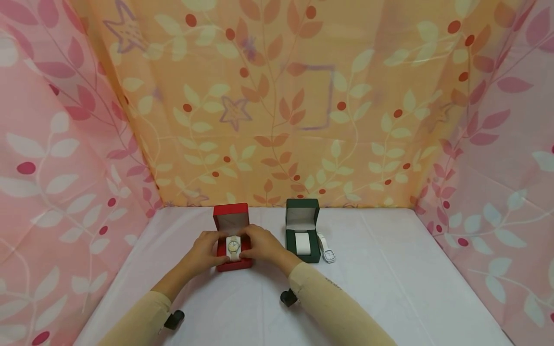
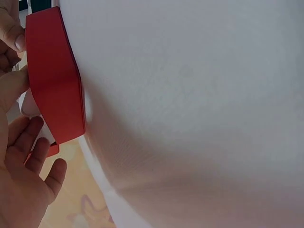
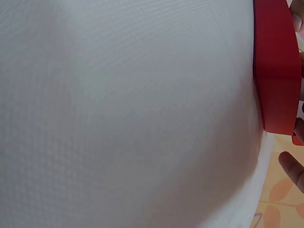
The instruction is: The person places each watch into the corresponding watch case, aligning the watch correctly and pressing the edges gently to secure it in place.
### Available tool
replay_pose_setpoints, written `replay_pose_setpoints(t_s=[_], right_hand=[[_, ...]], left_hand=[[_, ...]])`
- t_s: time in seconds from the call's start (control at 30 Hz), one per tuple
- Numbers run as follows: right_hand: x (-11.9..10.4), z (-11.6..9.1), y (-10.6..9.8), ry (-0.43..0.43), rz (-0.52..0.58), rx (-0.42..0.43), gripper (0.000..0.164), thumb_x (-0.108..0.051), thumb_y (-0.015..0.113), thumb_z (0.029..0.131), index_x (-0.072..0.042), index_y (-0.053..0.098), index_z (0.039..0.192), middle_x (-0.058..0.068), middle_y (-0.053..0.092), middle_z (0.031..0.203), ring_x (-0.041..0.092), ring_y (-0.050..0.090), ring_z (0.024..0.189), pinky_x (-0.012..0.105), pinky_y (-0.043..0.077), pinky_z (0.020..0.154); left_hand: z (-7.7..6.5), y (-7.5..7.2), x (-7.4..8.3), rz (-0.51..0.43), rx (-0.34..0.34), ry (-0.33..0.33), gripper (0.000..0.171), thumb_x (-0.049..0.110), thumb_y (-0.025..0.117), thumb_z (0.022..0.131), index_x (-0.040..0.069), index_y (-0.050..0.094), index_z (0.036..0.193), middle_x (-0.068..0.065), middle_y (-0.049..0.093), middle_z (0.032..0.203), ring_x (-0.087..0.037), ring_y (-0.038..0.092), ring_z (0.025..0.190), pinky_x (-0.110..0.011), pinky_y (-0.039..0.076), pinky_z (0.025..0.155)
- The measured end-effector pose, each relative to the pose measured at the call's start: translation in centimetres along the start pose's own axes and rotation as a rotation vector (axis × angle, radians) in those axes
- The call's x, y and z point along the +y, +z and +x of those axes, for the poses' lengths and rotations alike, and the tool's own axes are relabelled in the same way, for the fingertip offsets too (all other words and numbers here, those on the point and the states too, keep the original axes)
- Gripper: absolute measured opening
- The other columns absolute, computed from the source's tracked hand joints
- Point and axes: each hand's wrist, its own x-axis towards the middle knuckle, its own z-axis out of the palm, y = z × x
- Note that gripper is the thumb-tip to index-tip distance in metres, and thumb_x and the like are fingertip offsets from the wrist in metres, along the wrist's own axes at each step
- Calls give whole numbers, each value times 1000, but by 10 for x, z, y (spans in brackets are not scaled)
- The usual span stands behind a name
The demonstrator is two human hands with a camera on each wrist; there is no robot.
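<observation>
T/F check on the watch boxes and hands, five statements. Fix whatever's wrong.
1. The red box stands open. True.
2. The green box has its lid closed. False: the green box is open too, with a bare white cushion inside.
3. The watch in the red box has a round dial. True.
4. The white watch lies between the two boxes. False: the white watch lies to the right of the green box, on the white cloth.
5. The left hand and right hand are both at the red box. True.
</observation>
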Motion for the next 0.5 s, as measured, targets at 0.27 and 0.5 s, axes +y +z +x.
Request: replay_pose_setpoints(t_s=[0.27,0.5], right_hand=[[4,0,3,6,9,18,52,-32,86,84,-19,64,129,-3,65,121,14,60,110,28,51,100],[4,0,1,14,49,19,50,-30,87,83,-17,65,127,-1,66,121,17,61,111,28,51,101]], left_hand=[[-1,1,-1,36,31,45,63,24,92,76,14,64,132,-6,64,130,-31,46,128,-62,40,107],[0,1,-6,25,24,48,61,26,91,78,14,65,131,-5,64,129,-29,48,126,-59,44,105]])
